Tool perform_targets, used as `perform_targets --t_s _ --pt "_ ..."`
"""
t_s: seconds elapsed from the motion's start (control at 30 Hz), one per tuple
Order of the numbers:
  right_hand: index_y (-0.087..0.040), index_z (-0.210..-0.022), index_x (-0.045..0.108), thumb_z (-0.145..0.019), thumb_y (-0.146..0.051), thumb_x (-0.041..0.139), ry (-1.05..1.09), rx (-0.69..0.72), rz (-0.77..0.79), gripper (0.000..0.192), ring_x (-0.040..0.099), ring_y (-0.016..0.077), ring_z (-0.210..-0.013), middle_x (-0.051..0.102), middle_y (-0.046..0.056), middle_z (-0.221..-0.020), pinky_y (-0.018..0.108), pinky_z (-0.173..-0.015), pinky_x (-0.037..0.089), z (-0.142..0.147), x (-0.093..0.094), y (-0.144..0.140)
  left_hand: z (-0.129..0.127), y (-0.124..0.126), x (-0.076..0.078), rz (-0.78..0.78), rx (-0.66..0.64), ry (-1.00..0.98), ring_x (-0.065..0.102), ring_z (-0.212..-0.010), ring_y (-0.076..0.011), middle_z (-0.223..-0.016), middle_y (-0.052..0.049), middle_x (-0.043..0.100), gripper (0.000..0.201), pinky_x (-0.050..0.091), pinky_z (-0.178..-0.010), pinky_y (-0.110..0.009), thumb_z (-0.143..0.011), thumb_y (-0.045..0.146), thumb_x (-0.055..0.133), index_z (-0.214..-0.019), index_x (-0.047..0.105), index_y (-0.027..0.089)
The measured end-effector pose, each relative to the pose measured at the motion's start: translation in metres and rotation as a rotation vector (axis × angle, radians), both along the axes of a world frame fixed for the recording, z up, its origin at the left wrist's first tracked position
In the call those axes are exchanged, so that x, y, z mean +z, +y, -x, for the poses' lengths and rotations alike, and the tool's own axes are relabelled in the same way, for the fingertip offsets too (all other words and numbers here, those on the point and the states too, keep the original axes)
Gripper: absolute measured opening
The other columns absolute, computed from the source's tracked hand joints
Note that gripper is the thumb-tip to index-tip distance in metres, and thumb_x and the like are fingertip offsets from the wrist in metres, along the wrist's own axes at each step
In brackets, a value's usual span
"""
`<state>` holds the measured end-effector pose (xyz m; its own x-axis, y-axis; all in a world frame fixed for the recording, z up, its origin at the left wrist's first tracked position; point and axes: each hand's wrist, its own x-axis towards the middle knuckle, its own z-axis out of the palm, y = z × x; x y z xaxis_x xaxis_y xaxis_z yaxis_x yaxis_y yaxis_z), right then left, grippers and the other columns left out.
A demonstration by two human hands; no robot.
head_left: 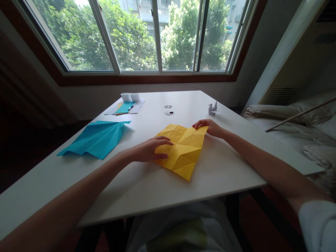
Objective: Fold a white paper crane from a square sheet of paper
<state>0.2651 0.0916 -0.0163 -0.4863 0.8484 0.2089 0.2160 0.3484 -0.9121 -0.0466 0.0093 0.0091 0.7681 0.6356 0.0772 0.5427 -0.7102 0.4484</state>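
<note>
Head cam: left hand (148, 149) lies flat and open on creased yellow paper (182, 148); right hand (208, 126) pinches its far corner. No readable writing anywhere.

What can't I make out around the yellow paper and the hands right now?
- Head view: yellow paper, left edge hidden under left hand.
- Right hand covers the paper's far corner.
- Small round things mid-table: too small to identify.
- White paper figure: too small for detail.
</note>
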Motion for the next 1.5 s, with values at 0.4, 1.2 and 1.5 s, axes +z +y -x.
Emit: perform_targets --t_s 0.4,1.2,1.5 --pt "-0.018 -0.086 0.067 -0.078 -0.030 0.051 -0.383 -0.172 -0.440 0.021 0.061 0.0205 -0.086 0.067 0.008 -0.094 0.035 -0.074 0.049 -0.006 0.004 0.001 0.001 -0.002 -0.001 -0.135 0.085 0.321 0.038 -0.123 -0.0276 -0.137 -0.008 0.041 0.057 0.029 -0.101 -0.042 -0.083 0.060 0.039 -0.132 0.042 0.031" --pt "-0.022 -0.119 0.058 -0.075 -0.059 0.053 -0.809 0.111 -0.404 0.058 0.050 0.0266 -0.110 0.055 0.011 -0.120 0.039 -0.097 0.035 -0.017 0.005 0.001 0.065 0.049 -0.007 0.043 0.480 0.514 0.027 -0.132 -0.0327 -0.146 -0.014 0.028 0.081 0.024 -0.104 -0.042 -0.076 0.070 0.037 -0.141 0.030 0.021" --pt "-0.019 -0.115 0.060 -0.075 -0.055 0.055 -0.823 0.055 -0.393 0.054 0.053 0.0258 -0.104 0.056 0.012 -0.114 0.037 -0.092 0.039 -0.022 0.005 0.004 0.060 0.049 0.001 0.096 0.560 0.339 0.051 -0.111 -0.0270 -0.125 -0.011 0.054 0.073 0.041 -0.089 -0.029 -0.071 0.069 0.044 -0.121 0.055 0.017"
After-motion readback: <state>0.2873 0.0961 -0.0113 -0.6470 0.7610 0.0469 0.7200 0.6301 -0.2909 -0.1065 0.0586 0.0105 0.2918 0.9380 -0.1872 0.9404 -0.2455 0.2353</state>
